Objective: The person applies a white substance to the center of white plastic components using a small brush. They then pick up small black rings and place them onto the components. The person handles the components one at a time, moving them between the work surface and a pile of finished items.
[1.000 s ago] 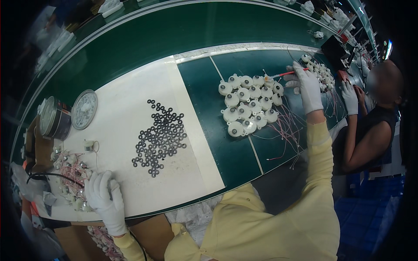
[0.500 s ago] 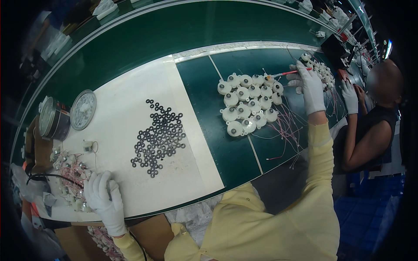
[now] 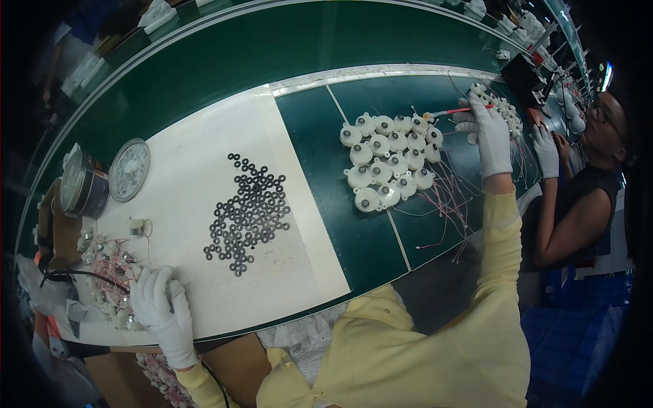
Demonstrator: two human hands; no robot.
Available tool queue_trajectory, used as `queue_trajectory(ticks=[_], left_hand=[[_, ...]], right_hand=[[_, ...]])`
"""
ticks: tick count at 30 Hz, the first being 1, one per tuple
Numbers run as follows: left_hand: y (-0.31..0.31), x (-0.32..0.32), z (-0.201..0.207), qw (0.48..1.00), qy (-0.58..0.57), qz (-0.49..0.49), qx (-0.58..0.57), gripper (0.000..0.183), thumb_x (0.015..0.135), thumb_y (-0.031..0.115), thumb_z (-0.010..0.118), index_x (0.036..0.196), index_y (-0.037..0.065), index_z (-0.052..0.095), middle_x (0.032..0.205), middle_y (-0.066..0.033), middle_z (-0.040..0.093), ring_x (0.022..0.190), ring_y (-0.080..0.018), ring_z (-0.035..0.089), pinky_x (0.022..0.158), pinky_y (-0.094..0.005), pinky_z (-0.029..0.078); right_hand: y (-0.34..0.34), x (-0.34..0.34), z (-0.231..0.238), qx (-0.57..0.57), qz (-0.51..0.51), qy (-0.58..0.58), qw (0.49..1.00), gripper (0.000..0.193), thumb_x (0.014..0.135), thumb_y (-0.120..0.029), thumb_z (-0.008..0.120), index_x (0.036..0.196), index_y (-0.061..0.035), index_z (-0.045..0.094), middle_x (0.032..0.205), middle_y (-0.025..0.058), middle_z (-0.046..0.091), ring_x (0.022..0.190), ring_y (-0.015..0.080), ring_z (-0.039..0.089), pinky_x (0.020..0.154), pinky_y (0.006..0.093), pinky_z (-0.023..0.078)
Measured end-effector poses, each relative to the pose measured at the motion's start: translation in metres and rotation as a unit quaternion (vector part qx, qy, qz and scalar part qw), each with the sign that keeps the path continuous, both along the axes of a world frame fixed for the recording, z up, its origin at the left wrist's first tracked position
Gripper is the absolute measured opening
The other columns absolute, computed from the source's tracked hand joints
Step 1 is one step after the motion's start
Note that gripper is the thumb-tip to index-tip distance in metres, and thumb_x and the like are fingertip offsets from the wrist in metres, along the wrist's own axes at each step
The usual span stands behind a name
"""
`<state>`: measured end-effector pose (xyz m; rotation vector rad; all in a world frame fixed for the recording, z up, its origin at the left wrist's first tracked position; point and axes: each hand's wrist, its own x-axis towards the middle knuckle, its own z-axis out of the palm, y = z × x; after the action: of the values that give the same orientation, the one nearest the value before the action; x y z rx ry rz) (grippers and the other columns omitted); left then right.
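Note:
My gloved right hand (image 3: pixel 491 132) is closed round a slim brush (image 3: pixel 456 111) with a red handle. The brush's pale tip is at the far right corner of a cluster of round white plastic motors (image 3: pixel 379 145), each with a dark centre on top. Pink and white wires (image 3: pixel 445 204) trail from the cluster towards the right. At the lower left, my gloved left hand (image 3: pixel 163 309) rests open, fingers stretched and thumb apart. It lies against a heap of small wired motors (image 3: pixel 112 275) and holds nothing that I can see.
Many small black rings (image 3: pixel 252 211) lie spread on the white sheet (image 3: pixel 299 262). A metal can (image 3: pixel 85 187) and a round lid (image 3: pixel 129 170) with whitish residue stand at the left. One wired motor (image 3: pixel 136 226) sits apart. At the right a co-worker (image 3: pixel 578 211) works near more wired parts.
My right hand has shifted slightly to the right, and the brush tip has moved right and a little away from me along the cluster. My left hand has hardly moved.

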<state>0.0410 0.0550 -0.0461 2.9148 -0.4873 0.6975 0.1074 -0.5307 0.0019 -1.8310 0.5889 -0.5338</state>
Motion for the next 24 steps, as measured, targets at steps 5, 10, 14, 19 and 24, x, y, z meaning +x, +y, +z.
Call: queue_trajectory(ticks=[5, 10, 14, 19, 24], left_hand=[[0.001, 0.0, 0.0, 1.0, 0.003, -0.002, -0.004, 0.031, 0.091, 0.008, 0.066, 0.122, 0.006, 0.066, 0.117, -0.0124, 0.067, 0.12, -0.0381, 0.059, 0.112, -0.0569, 0.038], [0.002, 0.001, -0.001, 1.0, 0.001, -0.001, -0.005, 0.032, 0.09, 0.008, 0.066, 0.122, 0.007, 0.066, 0.117, -0.0121, 0.067, 0.12, -0.038, 0.059, 0.113, -0.0573, 0.038], [0.002, 0.0, -0.002, 1.0, 0.002, 0.001, -0.006, 0.031, 0.09, 0.009, 0.066, 0.122, 0.007, 0.066, 0.117, -0.012, 0.067, 0.12, -0.038, 0.06, 0.112, -0.0574, 0.038], [0.0, 0.0, 0.001, 1.0, 0.006, 0.002, -0.012, 0.03, 0.09, 0.009, 0.066, 0.121, 0.007, 0.066, 0.117, -0.0119, 0.068, 0.12, -0.0381, 0.06, 0.112, -0.0574, 0.038], [-0.001, 0.0, 0.0, 1.0, 0.0, 0.003, -0.012, 0.03, 0.09, 0.008, 0.066, 0.12, 0.007, 0.066, 0.117, -0.012, 0.068, 0.12, -0.0382, 0.06, 0.112, -0.0579, 0.038]], right_hand=[[0.029, 0.003, 0.008, -0.022, 0.071, -0.035, 0.997, 0.039, 0.106, -0.035, 0.058, 0.12, -0.0014, 0.071, 0.096, 0.0088, 0.078, 0.073, 0.0086, 0.07, 0.057, 0.0188, 0.044], [0.052, -0.007, 0.007, -0.128, 0.153, -0.077, 0.977, 0.033, 0.106, -0.023, 0.06, 0.124, 0.0018, 0.07, 0.1, 0.0084, 0.077, 0.082, 0.0069, 0.067, 0.074, 0.0215, 0.05], [0.051, -0.019, 0.003, -0.134, 0.185, -0.025, 0.973, 0.027, 0.103, -0.014, 0.06, 0.122, 0.0024, 0.072, 0.098, 0.0084, 0.076, 0.084, 0.0092, 0.068, 0.077, 0.0232, 0.053], [0.054, -0.023, 0.0, -0.108, 0.189, -0.032, 0.976, 0.029, 0.103, -0.016, 0.058, 0.122, 0.0014, 0.072, 0.098, 0.0073, 0.076, 0.083, 0.0074, 0.067, 0.074, 0.0222, 0.052], [0.045, -0.024, -0.006, -0.082, 0.182, -0.029, 0.979, 0.032, 0.104, -0.02, 0.056, 0.123, 0.0014, 0.071, 0.1, 0.0066, 0.076, 0.084, 0.006, 0.066, 0.07, 0.0202, 0.047]])
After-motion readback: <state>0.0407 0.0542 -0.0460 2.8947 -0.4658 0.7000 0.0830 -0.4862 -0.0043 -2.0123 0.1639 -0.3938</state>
